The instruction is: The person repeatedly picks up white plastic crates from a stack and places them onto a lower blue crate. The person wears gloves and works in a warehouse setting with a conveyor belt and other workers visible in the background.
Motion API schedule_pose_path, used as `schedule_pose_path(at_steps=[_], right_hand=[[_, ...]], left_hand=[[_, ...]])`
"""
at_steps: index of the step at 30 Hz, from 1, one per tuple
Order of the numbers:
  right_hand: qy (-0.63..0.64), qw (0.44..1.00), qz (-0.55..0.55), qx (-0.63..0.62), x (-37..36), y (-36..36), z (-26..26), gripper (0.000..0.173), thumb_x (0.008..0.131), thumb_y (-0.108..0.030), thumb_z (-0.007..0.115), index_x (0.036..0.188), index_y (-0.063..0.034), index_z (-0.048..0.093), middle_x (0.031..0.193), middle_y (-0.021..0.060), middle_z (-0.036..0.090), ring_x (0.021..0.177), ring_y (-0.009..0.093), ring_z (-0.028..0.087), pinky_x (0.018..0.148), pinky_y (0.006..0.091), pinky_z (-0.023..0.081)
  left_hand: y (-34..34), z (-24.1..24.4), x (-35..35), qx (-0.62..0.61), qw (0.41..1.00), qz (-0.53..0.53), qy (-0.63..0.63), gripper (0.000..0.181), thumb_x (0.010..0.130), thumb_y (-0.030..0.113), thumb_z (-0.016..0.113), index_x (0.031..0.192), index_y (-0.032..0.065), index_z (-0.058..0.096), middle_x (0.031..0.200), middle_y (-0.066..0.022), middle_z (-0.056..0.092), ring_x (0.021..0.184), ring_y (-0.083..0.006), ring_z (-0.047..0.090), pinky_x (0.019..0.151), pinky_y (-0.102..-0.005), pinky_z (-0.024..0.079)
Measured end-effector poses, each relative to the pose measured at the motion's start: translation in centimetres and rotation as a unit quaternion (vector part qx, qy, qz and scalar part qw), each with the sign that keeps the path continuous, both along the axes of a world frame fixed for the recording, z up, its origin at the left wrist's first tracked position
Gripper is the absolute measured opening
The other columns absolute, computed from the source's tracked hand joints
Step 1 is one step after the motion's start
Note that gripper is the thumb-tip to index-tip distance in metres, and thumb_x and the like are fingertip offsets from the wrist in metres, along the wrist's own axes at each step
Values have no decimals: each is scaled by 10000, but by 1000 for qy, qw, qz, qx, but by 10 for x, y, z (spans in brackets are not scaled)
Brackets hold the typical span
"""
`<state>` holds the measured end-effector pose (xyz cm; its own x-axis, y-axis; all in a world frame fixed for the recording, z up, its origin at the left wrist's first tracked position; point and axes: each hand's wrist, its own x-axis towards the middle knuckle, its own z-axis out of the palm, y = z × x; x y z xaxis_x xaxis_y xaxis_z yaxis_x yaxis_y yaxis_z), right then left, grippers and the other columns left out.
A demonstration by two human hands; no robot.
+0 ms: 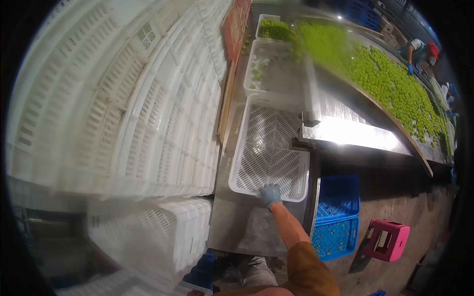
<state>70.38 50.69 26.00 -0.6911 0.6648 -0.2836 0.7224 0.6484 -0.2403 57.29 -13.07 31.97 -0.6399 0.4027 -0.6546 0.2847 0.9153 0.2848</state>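
Observation:
My right hand point(270, 195), in a grey-blue glove, reaches forward with its fingers curled over the near rim of a white slotted plastic crate point(272, 148). No fruit shows in this crate. It lies on a metal chute or bench point(255, 229). Beyond it, in line, sit a second white crate point(259, 64) with a few green fruits in it and a third point(267, 16) heaped with small round green fruits point(273, 29). My left hand is out of view.
Tall stacks of white crates point(148, 111) line the left. On the right, a sorting table point(355, 127) carries many green fruits, with a person point(420, 51) in blue gloves at its far side. Blue crates point(335, 236) and a pink stool point(390, 240) stand on the floor.

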Motion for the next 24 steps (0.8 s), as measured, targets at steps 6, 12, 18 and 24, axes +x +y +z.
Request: schedule_pose_path(at_steps=[6, 12, 18, 24], right_hand=[[43, 996, 70, 43, 0, 4, 44, 400, 832, -373, 790, 1128, -108, 739, 1171, 151, 688, 1154, 369, 605, 1040, 546, 413], [80, 992, 91, 31, 32, -73, 69, 455, 805, -462, 814, 1094, -119, 742, 1155, 121, 693, 1153, 365, 600, 1026, 525, 428], [153, 975, 148, -60, 24, -173, 106, 423, 825, -418, 829, 1119, -126, 741, 1138, 104, 707, 1114, 360, 612, 967, 478, 477], [391, 877, 280, 28, -72, -267, 261, 657, 800, -314, 855, 1379, -93, 635, 1358, 163, 613, 1249, 385, 557, 1109, 541, 420]], left_hand=[[-2, -9, 14, 19, 1000, 12, 1, 268, 813, 335, 815, 719, 98, 731, 734, -117, 719, 678, -315, 713, 595, -457, 561], [-18, -20, 16, 78, 994, -48, 59, 275, 815, 341, 812, 722, 95, 731, 741, -121, 721, 682, -320, 715, 598, -461, 562], [-59, -49, 24, 51, 994, 94, 23, 371, 737, 402, 815, 876, 59, 786, 861, -192, 752, 850, -390, 741, 785, -492, 579], [-85, -54, 5, 41, 979, 197, -18, 337, 742, 348, 827, 935, 74, 798, 972, -168, 781, 948, -355, 751, 864, -464, 587]])
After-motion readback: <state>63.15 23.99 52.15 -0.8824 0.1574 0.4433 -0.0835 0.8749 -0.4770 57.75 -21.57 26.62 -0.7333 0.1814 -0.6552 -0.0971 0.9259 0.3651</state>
